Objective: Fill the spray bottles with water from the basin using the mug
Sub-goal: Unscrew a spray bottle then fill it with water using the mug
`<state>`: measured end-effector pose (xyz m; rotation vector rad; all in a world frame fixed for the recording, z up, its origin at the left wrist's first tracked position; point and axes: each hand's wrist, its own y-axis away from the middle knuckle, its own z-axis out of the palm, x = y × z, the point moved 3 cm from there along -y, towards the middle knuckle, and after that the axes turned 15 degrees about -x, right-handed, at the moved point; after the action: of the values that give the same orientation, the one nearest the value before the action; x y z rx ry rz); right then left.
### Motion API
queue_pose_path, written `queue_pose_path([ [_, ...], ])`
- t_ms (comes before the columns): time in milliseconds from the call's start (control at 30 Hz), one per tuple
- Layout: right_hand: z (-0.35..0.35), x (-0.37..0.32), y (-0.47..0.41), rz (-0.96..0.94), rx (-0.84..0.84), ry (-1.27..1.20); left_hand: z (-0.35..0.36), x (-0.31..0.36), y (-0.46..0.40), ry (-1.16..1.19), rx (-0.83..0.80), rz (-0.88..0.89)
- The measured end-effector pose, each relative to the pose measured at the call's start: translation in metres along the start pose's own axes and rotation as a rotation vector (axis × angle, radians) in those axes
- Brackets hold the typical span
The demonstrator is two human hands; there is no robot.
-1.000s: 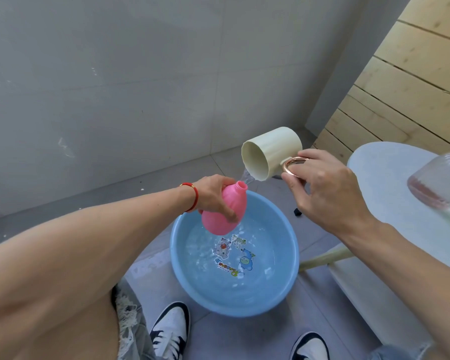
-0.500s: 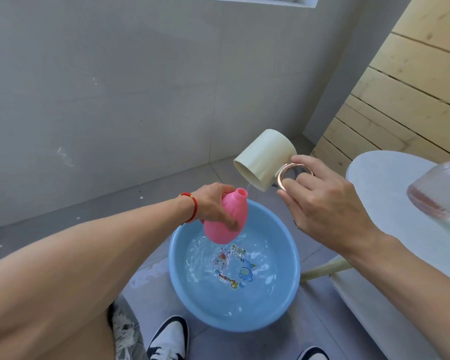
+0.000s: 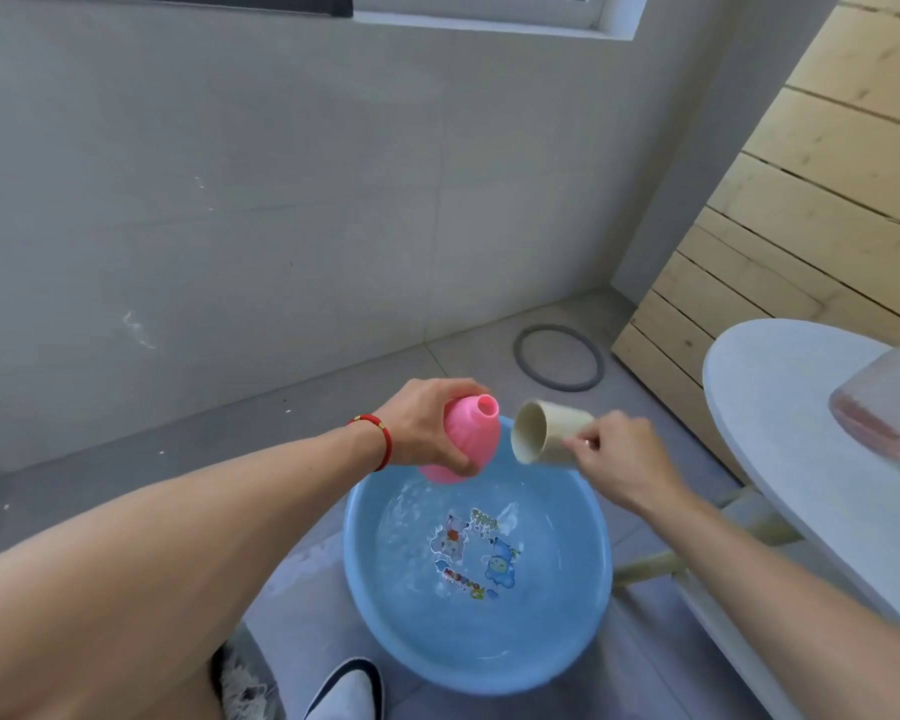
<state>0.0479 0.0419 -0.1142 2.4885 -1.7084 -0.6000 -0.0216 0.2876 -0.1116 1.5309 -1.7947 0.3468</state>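
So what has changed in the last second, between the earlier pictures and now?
The right hand has lowered the mug from above the pink bottle to beside its neck, mouth sideways, and the stream seen a second ago has stopped. The left hand still grips the bottle over the blue basin. The clear bottle stays on the white table.

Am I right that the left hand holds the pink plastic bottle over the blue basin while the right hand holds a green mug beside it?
Not quite: the mug is cream, not green, as the head view shows. The left hand does hold the pink plastic bottle over the blue basin, with the right hand holding the mug beside it.
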Motion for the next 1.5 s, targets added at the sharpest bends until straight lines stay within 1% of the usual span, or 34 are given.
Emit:
queue_pose_path([
  [67, 0.042, 0.010, -0.005, 0.146, -0.127, 0.028, -0.001, -0.002, 0.001, -0.003, 0.026, 0.017],
  [100, 0.063, 0.012, -0.004, 0.183, -0.170, 0.040, -0.001, -0.004, 0.000, -0.005, 0.033, 0.020],
  [167, 0.100, 0.014, 0.004, 0.212, -0.203, 0.095, -0.002, -0.006, 0.000, -0.010, 0.043, 0.017],
  [267, 0.139, 0.010, 0.021, 0.229, -0.297, 0.187, -0.002, -0.012, -0.001, -0.019, 0.044, -0.011],
  [300, 0.150, 0.007, 0.028, 0.224, -0.292, 0.204, -0.002, -0.014, -0.001, -0.015, 0.047, -0.019],
  [367, 0.180, 0.011, 0.034, 0.234, -0.366, 0.147, -0.002, -0.016, -0.001, -0.007, 0.059, -0.029],
  [433, 0.205, 0.016, 0.038, 0.168, -0.337, 0.166, -0.003, -0.017, -0.001, 0.008, 0.067, -0.042],
  [467, 0.209, 0.010, 0.041, 0.152, -0.381, 0.195, -0.003, -0.016, -0.001, 0.019, 0.070, -0.048],
  [500, 0.214, 0.006, 0.040, 0.149, -0.376, 0.172, -0.004, -0.017, -0.001, 0.029, 0.073, -0.054],
  [533, 0.217, 0.007, 0.038, 0.188, -0.361, 0.101, -0.005, -0.016, -0.001, 0.038, 0.075, -0.056],
  [600, 0.217, 0.009, 0.031, 0.259, -0.351, -0.160, -0.006, -0.015, -0.003, 0.053, 0.082, -0.060],
  [667, 0.214, 0.015, 0.025, 0.322, -0.307, -0.420, -0.007, -0.014, -0.004, 0.062, 0.085, -0.068],
  [767, 0.192, 0.021, 0.022, 0.341, -0.320, -0.809, -0.008, -0.013, -0.005, 0.084, 0.071, -0.094],
  [833, 0.169, 0.021, 0.023, 0.264, -0.374, -1.029, -0.009, -0.012, -0.003, 0.088, 0.066, -0.110],
  [900, 0.137, 0.020, 0.022, 0.168, -0.404, -1.085, -0.010, -0.011, -0.001, 0.061, 0.068, -0.128],
  [1000, 0.078, 0.015, 0.016, 0.046, -0.385, -1.040, -0.013, -0.009, 0.000, 0.033, 0.079, -0.167],
  [1133, 0.000, 0.008, 0.018, -0.075, -0.335, -0.879, -0.013, -0.007, 0.001, 0.018, 0.058, -0.210],
  [1233, -0.048, 0.001, 0.026, -0.145, -0.283, -0.774, -0.011, -0.005, 0.002, -0.038, 0.046, -0.217],
  [1333, -0.075, -0.006, 0.033, -0.195, -0.181, -0.719, -0.009, -0.004, 0.003, -0.063, 0.033, -0.222],
  [1500, -0.088, -0.023, 0.047, -0.226, 0.012, -0.560, -0.007, -0.003, 0.000, -0.062, 0.010, -0.215],
])
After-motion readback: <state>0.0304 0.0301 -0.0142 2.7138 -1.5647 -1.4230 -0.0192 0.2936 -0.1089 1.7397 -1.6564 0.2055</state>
